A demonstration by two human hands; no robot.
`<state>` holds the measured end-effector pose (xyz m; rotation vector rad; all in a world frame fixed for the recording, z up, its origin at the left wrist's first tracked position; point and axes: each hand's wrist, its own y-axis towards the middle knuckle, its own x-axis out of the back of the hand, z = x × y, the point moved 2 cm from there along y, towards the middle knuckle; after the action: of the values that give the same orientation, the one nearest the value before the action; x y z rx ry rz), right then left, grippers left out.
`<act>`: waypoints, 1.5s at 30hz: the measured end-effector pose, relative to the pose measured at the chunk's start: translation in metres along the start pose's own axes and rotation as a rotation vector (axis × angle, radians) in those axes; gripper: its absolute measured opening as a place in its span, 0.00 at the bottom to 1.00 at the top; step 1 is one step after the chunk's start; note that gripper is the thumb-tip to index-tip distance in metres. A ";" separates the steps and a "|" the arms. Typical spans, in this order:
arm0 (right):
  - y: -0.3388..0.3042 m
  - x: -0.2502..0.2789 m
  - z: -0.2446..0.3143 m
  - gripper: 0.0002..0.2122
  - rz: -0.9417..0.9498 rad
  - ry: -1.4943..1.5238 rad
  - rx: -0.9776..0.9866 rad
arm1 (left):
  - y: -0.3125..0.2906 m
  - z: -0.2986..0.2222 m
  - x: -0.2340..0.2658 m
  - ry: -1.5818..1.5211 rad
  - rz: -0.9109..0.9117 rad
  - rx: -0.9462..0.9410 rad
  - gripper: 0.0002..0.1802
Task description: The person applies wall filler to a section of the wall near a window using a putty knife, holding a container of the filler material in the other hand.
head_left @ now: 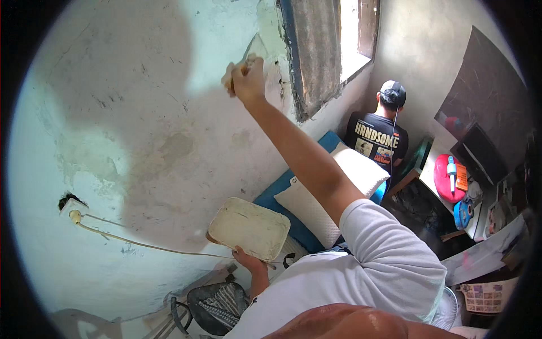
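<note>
The patchy wall (152, 107) looks matt and rough, the scuffed tray (249, 229) like plastic, the pillows (307, 210) textured cloth.

Wearer's top: a loose white T-shirt (305, 282), lt. grey in its shaded folds, fabric soft & thin-looking. At the T-shirt's R side, the short R sleeve (389, 243) is wide & roomy, same white, w/ creases spreading across it & a neat hem round the upper arm. Past that hem, R forearm (299, 144) & R hand (248, 82) are bare; L hand (248, 260), just off the T-shirt's L edge, bare too.
</note>
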<state>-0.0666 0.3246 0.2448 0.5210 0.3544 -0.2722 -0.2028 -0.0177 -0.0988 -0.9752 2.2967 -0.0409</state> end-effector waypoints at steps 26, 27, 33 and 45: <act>-0.134 0.175 0.018 0.19 0.521 0.242 -0.482 | -0.018 0.000 -0.040 -0.075 0.112 -0.080 0.32; -0.147 0.191 0.013 0.19 0.455 0.314 -0.593 | -0.017 -0.002 -0.046 -0.061 0.143 -0.095 0.33; -0.188 0.271 0.020 0.13 0.454 0.350 -0.991 | -0.014 -0.009 -0.073 -0.010 0.119 -0.102 0.24; -0.173 0.323 0.042 0.14 1.023 -0.600 -0.542 | -0.045 0.008 -0.143 0.091 0.155 -0.483 0.25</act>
<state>0.1774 0.1056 0.0754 0.0228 -0.4368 0.6458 -0.0949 0.0454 -0.0164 -1.0353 2.5155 0.5683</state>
